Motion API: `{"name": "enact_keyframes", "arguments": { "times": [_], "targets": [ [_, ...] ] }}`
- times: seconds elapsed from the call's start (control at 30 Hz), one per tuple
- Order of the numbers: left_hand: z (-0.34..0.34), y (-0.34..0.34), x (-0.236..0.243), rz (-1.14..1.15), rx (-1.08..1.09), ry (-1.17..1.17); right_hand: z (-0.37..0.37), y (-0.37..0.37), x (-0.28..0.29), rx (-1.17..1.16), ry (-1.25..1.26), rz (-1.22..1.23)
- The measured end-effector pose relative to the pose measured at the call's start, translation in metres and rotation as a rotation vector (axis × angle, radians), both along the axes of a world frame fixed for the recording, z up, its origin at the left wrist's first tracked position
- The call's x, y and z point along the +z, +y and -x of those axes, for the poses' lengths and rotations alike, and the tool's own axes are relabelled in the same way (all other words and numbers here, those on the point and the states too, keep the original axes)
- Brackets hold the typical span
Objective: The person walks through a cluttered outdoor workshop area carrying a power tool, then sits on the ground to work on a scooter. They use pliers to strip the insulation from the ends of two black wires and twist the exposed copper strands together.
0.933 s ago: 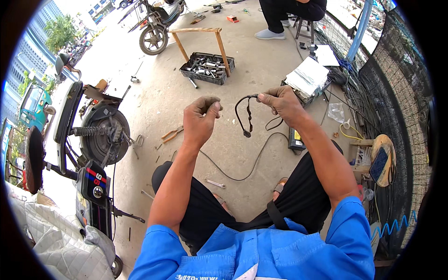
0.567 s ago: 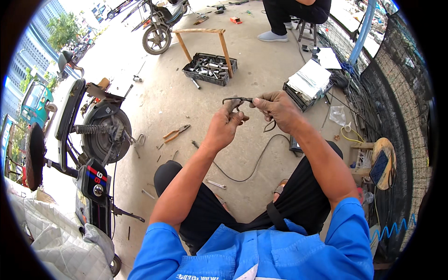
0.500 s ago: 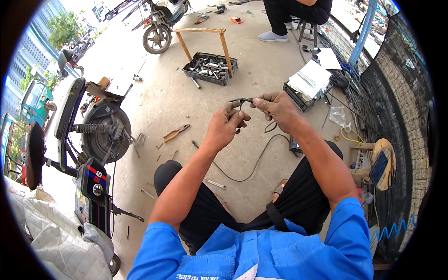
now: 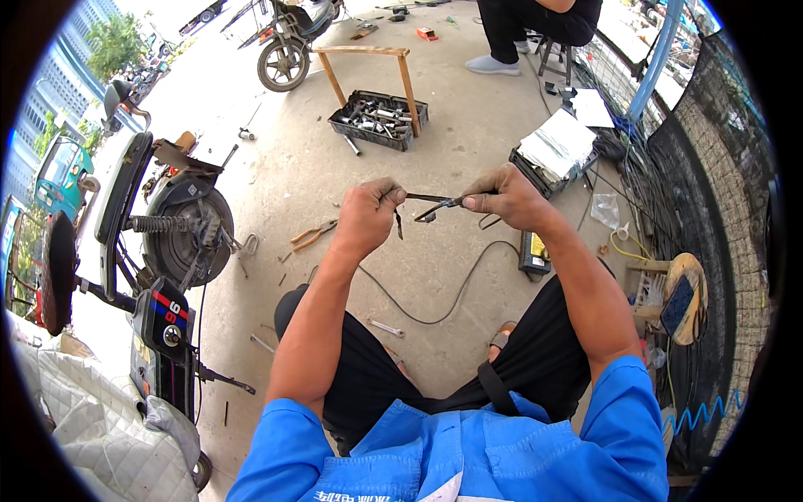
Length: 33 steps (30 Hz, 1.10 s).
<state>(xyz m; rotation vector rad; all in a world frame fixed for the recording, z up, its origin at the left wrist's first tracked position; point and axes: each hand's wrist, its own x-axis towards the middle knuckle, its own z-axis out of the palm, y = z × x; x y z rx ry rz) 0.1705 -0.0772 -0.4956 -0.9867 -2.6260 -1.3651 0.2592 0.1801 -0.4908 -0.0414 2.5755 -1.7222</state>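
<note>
Pinching a black cable [image 4: 431,203] taut between left hand [image 4: 365,219] and right hand [image 4: 504,197]; likely needs stripping or joining next

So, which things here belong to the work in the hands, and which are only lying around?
In use:
- left hand and right hand, both pinching the black cable
- the cable's slack loop on the floor

Lying about:
- orange-handled pliers
- tool tray
- small wrench
- wheel hub
</note>
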Motion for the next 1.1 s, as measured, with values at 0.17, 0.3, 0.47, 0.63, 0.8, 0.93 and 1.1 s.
{"name": "enact_keyframes", "arguments": {
  "times": [0.17, 0.3, 0.47, 0.63, 0.8, 0.93, 1.1],
  "targets": [
    [0.006, 0.003, -0.006, -0.063, -0.002, 0.101, -0.002, 0.005, 0.001, 0.083, 0.027, 0.157],
    [0.016, 0.009, -0.035, -0.217, 0.220, 0.166, -0.003, 0.000, 0.004, -0.031, 0.017, 0.288],
    [-0.004, 0.012, -0.011, -0.267, 0.252, -0.039, -0.002, -0.001, -0.003, -0.197, -0.044, 0.223],
    [-0.026, 0.026, -0.022, -0.230, -0.259, -0.329, 0.001, -0.011, -0.001, -0.245, -0.042, 0.234],
    [-0.034, 0.041, -0.028, 0.043, -0.113, -0.236, 0.004, -0.010, -0.009, -0.197, -0.063, 0.367],
    [-0.031, 0.047, -0.033, -0.302, -0.156, -0.348, 0.002, -0.015, -0.005, -0.154, -0.097, 0.479],
    [-0.029, 0.040, -0.020, -0.193, -0.146, -0.497, 0.003, -0.011, -0.004, -0.245, -0.073, 0.307]
  ]
}}
